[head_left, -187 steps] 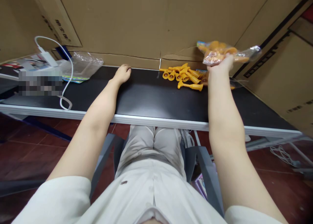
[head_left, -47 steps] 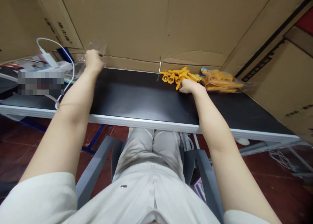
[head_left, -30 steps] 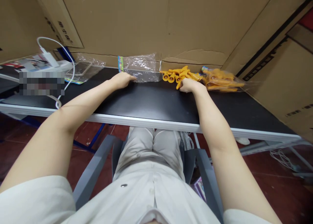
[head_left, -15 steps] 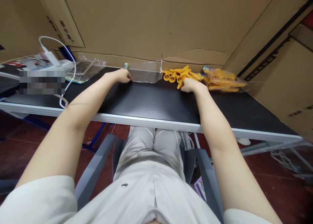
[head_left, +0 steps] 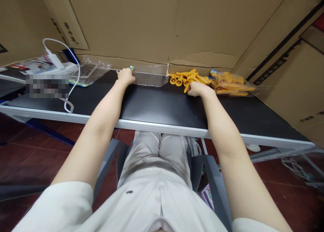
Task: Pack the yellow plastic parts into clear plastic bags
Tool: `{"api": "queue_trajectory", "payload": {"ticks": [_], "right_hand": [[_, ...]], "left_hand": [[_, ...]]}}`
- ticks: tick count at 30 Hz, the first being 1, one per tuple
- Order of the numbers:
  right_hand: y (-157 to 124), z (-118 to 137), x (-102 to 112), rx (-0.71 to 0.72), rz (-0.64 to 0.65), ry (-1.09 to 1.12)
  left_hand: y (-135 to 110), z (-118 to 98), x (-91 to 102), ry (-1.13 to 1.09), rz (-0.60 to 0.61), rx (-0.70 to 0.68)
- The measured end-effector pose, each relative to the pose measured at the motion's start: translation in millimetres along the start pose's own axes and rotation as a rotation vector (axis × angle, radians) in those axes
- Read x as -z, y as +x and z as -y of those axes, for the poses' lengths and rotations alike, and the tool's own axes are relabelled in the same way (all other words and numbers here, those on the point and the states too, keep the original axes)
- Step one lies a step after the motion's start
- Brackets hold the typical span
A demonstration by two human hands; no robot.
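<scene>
A clear plastic bag (head_left: 151, 76) with a small coloured label lies flat near the back of the black table. My left hand (head_left: 126, 76) is closed at the bag's left end, gripping it there; most of its fingertips are hidden, and one finger sticks out to the left. To the right is a loose pile of orange plastic toys (head_left: 191, 75) with flared, cup-like ends. At the front of this pile my right hand (head_left: 196, 89) is closed on an orange toy (head_left: 186, 89), whose tip shows beside the fingers. Another clear bag (head_left: 231, 83), filled with orange pieces, lies right of it.
More clear packaging (head_left: 88, 73) lies at the back left, near a white cable (head_left: 79, 68) and a white power strip (head_left: 68, 68). Cardboard (head_left: 141, 26) stands behind the table (head_left: 162, 104). A grey metal edge (head_left: 162, 126) runs along its front.
My left hand has turned and shifted slightly, its fingers now over the bag's left end, and the left forearm has swung right. My right hand stays at the orange pile.
</scene>
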State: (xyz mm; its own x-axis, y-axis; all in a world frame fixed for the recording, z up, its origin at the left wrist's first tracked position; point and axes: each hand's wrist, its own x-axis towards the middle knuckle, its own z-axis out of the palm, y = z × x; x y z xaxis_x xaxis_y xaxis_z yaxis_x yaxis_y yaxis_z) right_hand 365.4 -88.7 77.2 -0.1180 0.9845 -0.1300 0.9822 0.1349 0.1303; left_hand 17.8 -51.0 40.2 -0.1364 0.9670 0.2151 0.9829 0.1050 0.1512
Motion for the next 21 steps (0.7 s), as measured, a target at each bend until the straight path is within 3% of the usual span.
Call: {"api": "queue_trajectory", "payload": {"ticks": [3, 11, 17, 21], "right_hand": [[-2.4, 0.6, 1.0, 0.017, -0.009, 0.007], [-2.1, -0.3, -0.6, 0.008, -0.024, 0.037], [2.0, -10.7, -2.2, -0.072, -0.212, 0.095], [8.1, -18.9, -6.3, -0.142, -0.240, 0.084]], "left_hand": [[-7.4, -7.4, -1.1, -0.011, 0.006, 0.079], [-12.5, -10.2, -0.1, 0.042, 0.146, 0.040], [-18.3, -14.1, 6.3, 0.134, 0.222, 0.135], [-23.4, -16.9, 10.3, 0.125, 0.217, 0.145]]}}
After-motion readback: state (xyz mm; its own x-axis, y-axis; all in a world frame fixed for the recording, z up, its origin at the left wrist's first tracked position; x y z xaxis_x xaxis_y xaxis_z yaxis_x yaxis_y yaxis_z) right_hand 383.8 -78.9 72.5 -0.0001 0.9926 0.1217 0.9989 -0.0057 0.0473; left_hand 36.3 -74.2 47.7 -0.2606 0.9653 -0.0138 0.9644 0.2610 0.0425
